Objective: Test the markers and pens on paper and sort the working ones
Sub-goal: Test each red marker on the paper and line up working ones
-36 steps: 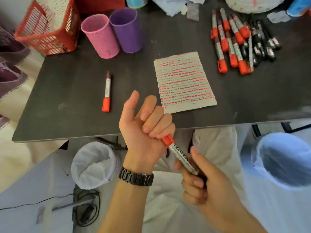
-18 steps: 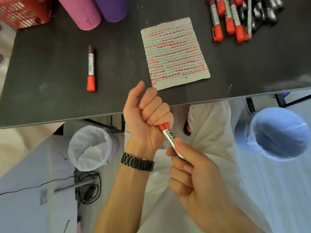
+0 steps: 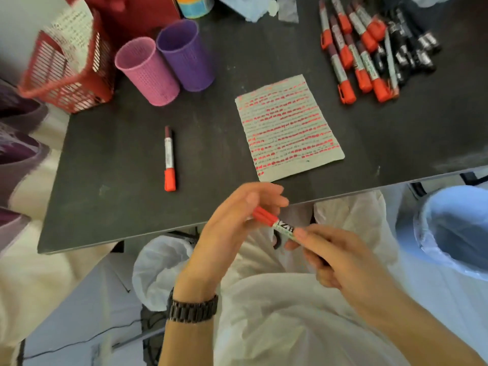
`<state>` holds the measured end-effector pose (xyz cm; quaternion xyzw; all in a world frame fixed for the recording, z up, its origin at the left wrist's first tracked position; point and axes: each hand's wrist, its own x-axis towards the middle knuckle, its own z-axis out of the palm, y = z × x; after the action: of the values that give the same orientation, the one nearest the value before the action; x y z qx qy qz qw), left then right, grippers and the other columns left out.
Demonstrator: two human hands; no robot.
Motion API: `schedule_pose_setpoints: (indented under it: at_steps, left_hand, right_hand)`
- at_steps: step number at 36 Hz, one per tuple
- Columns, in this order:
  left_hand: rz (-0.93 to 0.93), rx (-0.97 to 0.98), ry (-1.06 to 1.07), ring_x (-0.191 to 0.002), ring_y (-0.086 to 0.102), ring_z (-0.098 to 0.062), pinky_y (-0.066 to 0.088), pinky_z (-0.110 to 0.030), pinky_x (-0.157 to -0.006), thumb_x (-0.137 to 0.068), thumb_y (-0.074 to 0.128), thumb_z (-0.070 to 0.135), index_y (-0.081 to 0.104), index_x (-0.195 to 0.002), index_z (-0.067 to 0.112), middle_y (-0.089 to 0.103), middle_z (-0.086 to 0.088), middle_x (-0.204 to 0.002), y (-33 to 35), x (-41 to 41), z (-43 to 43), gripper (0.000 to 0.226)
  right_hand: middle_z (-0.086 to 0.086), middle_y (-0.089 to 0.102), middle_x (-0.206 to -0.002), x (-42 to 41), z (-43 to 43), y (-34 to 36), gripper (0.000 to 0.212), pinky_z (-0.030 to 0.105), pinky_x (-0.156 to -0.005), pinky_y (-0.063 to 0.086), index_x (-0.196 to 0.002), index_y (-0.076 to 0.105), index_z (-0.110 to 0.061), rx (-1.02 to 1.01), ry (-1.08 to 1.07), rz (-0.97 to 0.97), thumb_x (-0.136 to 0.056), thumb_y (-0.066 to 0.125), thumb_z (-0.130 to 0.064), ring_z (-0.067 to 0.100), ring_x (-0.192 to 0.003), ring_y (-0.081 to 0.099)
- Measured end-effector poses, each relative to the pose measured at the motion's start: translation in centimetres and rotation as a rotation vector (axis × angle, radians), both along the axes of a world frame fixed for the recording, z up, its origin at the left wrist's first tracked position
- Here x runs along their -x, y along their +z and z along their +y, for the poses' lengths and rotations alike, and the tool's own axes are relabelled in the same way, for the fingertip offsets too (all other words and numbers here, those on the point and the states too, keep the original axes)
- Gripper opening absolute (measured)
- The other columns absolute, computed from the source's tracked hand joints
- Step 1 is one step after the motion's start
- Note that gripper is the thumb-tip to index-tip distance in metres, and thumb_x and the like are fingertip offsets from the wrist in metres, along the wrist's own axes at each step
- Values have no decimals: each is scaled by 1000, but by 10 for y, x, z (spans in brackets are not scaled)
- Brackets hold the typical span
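Lower centre, just off the worktop (image 3: 126,207) edge: right hand (image 3: 338,257) pinches the barrel of a marker (image 3: 280,224), and left hand (image 3: 235,220) curls loosely over its red cap, likely uncapping it for testing. Scribbled paper (image 3: 287,128) lies mid-frame within reach. Pile of markers (image 3: 364,54) upper right, probably waiting.

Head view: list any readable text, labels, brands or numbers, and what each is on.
Nothing reads cleanly.
White-barrelled marker with red cap, held: bold black letters, partly under the right hand, too blurred to read.
Lone red-capped marker on the black table: label print too small.
Pile of red and black markers: green barrel print, blurred.
Grey paper sheet with red marks: faint printed lines, unreadable.
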<state>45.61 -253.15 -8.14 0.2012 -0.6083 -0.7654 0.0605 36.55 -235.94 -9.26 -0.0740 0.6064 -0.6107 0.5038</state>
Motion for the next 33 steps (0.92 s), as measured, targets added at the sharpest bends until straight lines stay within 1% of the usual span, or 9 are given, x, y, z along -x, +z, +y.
schedule_pose_setpoints:
  at_steps: [2, 4, 10, 15, 18, 21, 25, 30, 33]
  left_hand:
    - [-98, 175, -112, -112, 65, -24, 50, -39, -99, -102, 53, 34, 65, -129, 26, 71, -5, -121, 0, -12, -5, 31]
    - [-144, 252, -116, -109, 67, -22, 51, -37, -98, -98, 59, 35, 67, -126, 30, 73, -1, -117, 6, -21, -10, 29]
    - [-204, 559, -25, -100, 66, -21, 52, -40, -88, -91, 63, 45, 75, -110, 41, 70, 4, -105, 21, -43, -21, 23]
    - [-105, 516, 262, -89, 64, -6, 47, -14, -79, -94, 65, 29, 81, -100, 26, 67, 9, -93, 34, -53, -38, 16]
    - [-117, 540, 608, -88, 60, 1, 46, -16, -83, -93, 61, 33, 80, -96, 33, 65, 15, -94, 33, -58, -60, 19]
    - [-242, 593, 944, -86, 57, 4, 41, -25, -82, -98, 61, 42, 76, -92, 48, 63, 13, -96, 23, -58, -86, 17]
    - [-415, 681, 1113, -78, 54, -9, 44, -34, -72, -100, 49, 48, 73, -104, 43, 62, 7, -85, 3, -51, -112, 24]
    - [-786, 919, 1061, -104, 58, -33, 45, -50, -97, -102, 41, 49, 73, -113, 23, 66, -7, -106, -12, -35, -118, 42]
    - [-841, 950, 1056, -116, 49, -31, 35, -49, -101, -98, 46, 49, 75, -106, 31, 63, -4, -117, -14, -26, -110, 35]
  right_hand:
    - [-10, 49, -53, 14, -2, 3, 37, 12, -43, 31, -79, 79, -25, 4, 18, 240, -77, 72, -60, 1, -46, 42]
    - [-13, 61, -56, 26, -4, 6, 33, 11, -51, 39, -77, 77, -33, 1, 105, 417, -75, 63, -63, -1, -52, 54]
    - [-3, 71, -61, 37, -24, 9, 23, 10, -58, 43, -80, 61, -36, 13, 228, 511, -77, 76, -52, 6, -54, 63]
    - [-26, 71, -84, 43, -51, 18, 34, 11, -66, 48, -89, 60, -42, -43, 177, 847, -78, 54, -74, -3, -77, 66]
    - [-28, 63, -111, 50, -61, 15, 39, 6, -84, 41, -108, 61, -40, -57, 21, 1099, -84, 50, -69, -6, -104, 54]
    - [-6, 59, -133, 61, -63, 2, 52, 23, -108, 33, -118, 65, -22, -141, -31, 1332, -87, 51, -61, 13, -127, 43]
    - [9, 53, -145, 66, -59, -13, 64, 57, -107, 36, -122, 65, -16, -363, 34, 1396, -84, 47, -65, 35, -141, 38]
    - [7, 56, -143, 70, -54, -16, 64, 57, -107, 40, -118, 68, -19, -364, 46, 1387, -84, 44, -68, 32, -139, 42]
    - [6, 59, -139, 69, -57, -12, 64, 60, -103, 43, -114, 69, -21, -402, 34, 1383, -82, 43, -70, 32, -135, 46]
